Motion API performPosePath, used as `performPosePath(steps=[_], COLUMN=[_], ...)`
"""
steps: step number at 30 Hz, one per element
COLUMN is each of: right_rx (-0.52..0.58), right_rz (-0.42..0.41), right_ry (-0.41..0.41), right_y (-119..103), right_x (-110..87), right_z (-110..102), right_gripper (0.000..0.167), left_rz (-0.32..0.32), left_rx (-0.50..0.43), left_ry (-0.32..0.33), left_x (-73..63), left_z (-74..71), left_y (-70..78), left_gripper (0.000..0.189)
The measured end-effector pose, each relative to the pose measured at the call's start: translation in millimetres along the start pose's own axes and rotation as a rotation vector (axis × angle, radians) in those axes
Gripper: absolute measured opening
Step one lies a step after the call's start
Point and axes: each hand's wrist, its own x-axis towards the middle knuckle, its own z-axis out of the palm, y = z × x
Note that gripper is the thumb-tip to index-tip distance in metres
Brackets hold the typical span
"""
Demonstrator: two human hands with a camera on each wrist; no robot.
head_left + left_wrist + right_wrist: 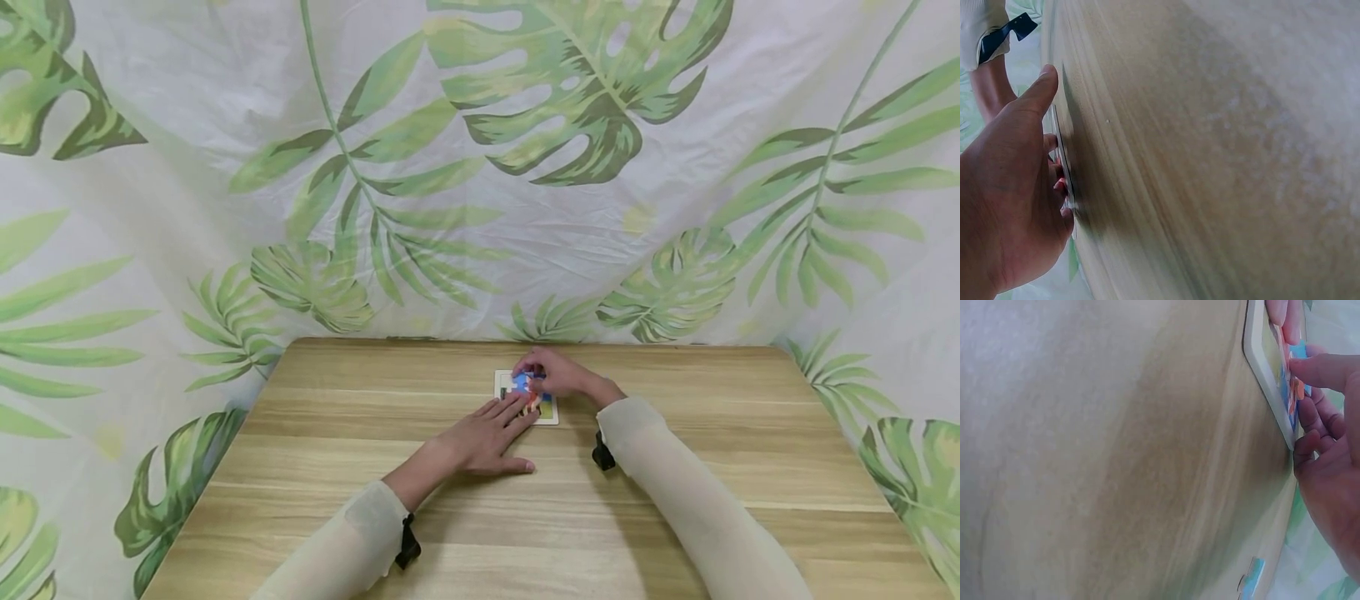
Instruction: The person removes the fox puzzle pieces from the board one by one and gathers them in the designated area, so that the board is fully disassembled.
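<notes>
Big cloth (pixel 465 250) with green leaves at back. Wood table (pixel 375 375) in front. Two pale sleeves (pixel 675 467) reach in over table. Left hand (pixel 487 437): fingers straight, thumb out wide, fingertips on near left part of board. Right hand (pixel 558 372): at far right part of board, fingers bent, thumb and fingers pinching blue piece. Board (pixel 1266 381): flat on table, near far edge, white rim, bright picture. Blue piece (pixel 521 382): over board. Loose bit (pixel 1252 579): on table, apart from board, partly blue.
</notes>
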Motion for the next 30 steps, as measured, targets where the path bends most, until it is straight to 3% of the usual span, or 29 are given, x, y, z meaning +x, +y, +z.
performPosePath(steps=[6,11,25,30], right_rx=[0.04,0.069,0.126,0.147], right_rz=[0.01,0.041,0.011,0.037], right_ry=[0.016,0.017,0.053,0.084], right_y=[0.9,-1.3,0.0,0.9], right_x=[-0.6,-2.2,-3.1,-3.1], right_z=[-0.9,-2.8,-3.5,-3.3], right_gripper=[0.036,0.033,0.027,0.026], left_rz=[-0.003,0.004,-0.007,-0.008], left_rx=[-0.001,-0.003,-0.004,-0.006], left_ry=[-0.002,0.003,0.0,-0.001], left_x=[0.1,0.1,-0.1,1.4], left_z=[0.1,1.8,2.2,1.7], left_y=[-0.4,-1.2,-0.4,-0.4], left_gripper=[0.088,0.088,0.089,0.09])
